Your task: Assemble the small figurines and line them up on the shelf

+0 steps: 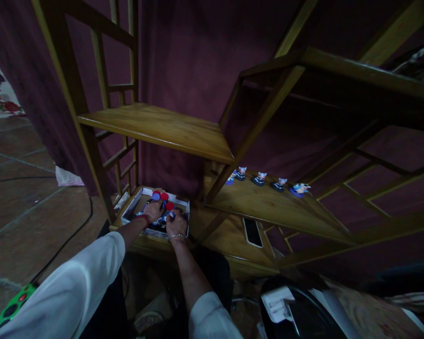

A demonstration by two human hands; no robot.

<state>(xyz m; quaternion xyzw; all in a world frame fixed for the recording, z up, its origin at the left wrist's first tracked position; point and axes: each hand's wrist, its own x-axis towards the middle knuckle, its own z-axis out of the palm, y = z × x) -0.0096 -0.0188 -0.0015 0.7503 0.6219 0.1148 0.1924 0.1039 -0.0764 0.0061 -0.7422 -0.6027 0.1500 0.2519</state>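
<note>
A shallow white cardboard box (187, 215) sits on the lower wooden shelf, with several small figurines on blue, red and dark round bases inside. My left hand (153, 212), with a red bead bracelet at the wrist, reaches into the box among the figurines. Its fingers point down and are partly hidden, so their grip does not show clearly. My right hand (176, 224), wearing a silver bangle, is at the box's right side. Its fingers are closed around a small blue-and-white figurine (170, 215). Red round bases (169, 206) lie just beyond both hands.
On the raised shelf (268, 202) to the right, several figurines (260, 178) stand in a row. A phone (252, 232) lies on the lower shelf. Another shelf board (162, 132) overhangs behind the box. A black stool (304, 310) is at lower right; a cable (70, 247) crosses the floor.
</note>
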